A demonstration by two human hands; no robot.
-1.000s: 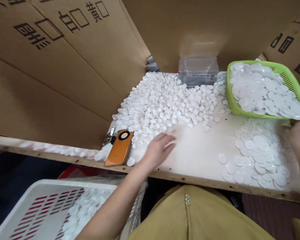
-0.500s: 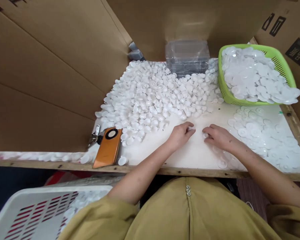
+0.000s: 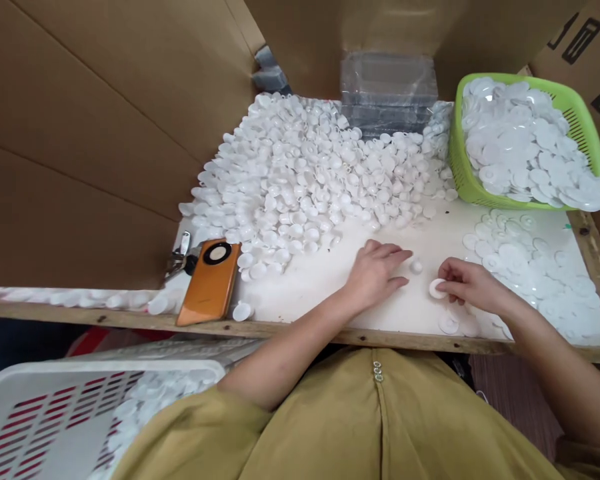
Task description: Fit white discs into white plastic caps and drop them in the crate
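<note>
Leftmost, a white slatted crate point(image 3: 55, 413) sits below the worktop point(image 3: 330, 300) edge, partly filled with white parts. On the worktop, an orange phone point(image 3: 209, 283) lies beside a broad heap of small white caps point(image 3: 310, 173) banked against the cardboard wall point(image 3: 90, 133). At centre, the left hand point(image 3: 377, 273) rests palm-down on the board, its grip loose and empty, fingers extended toward a single small cap point(image 3: 417, 266) lying just beyond the fingertips. Beside it, the right hand point(image 3: 467, 285) pinches a flat white disc point(image 3: 437, 289) between thumb and forefinger in a narrow grip, just above the board. The disc appears light, thin and rigid, probably smooth and somewhat slippery; it is best taken at the rim. To the right, loose discs point(image 3: 525, 267) cover the board, and behind them a green basket point(image 3: 460, 167) is heaped with more. A clear plastic box point(image 3: 389, 87) stands at the back.
</note>
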